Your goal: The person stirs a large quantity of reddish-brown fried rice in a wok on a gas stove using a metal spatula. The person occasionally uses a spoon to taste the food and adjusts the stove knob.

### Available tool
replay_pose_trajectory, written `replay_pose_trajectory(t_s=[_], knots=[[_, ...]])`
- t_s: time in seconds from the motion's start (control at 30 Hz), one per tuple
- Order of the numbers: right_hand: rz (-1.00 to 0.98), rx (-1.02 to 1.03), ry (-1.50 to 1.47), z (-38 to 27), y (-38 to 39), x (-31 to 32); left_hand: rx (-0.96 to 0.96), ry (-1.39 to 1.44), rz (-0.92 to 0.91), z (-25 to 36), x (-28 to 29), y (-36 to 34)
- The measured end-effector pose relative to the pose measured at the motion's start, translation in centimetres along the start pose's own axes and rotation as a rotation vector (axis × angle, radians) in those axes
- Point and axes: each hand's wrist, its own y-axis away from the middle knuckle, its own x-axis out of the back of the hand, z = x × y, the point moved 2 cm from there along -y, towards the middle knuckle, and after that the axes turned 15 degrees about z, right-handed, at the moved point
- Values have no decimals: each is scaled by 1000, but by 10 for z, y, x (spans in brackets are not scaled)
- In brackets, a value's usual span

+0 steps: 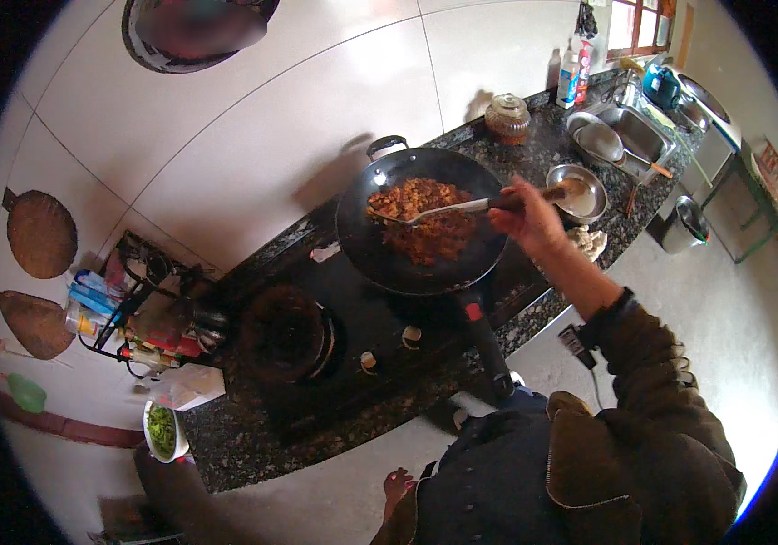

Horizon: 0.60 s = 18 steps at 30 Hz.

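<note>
My right hand (pixel 527 218) is closed around the dark handle of a metal spatula (pixel 453 210), its arm reaching in from the lower right. The spatula's blade dips into reddish-brown chopped food (pixel 427 238) in a large black wok (pixel 380 266). This wok sits on the black stove (pixel 389 325), its long handle (pixel 489 350) pointing toward me and held by no hand. My left hand (pixel 396 486) hangs low by my body, away from the counter. It is small and dark in view; its fingers look loosely apart, with nothing visible in them.
Right of the wok stand a metal bowl (pixel 594 207), a lidded glass jar (pixel 508 118) and a sink (pixel 643 132) with a strainer (pixel 599 143). A bare burner (pixel 285 331), a crowded rack (pixel 148 309) and a bowl of chopped greens (pixel 163 432) lie to the left.
</note>
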Motion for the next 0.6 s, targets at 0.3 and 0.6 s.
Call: replay_pose_trajectory(t_s=[0.3,0.6], knots=[[-375,401,952,-114,65,-21,-536,-1063,33,-10,-3,-15],[-173,292,304,18,-6,18,-1180,-1691,-53,-10,-22,-1]])
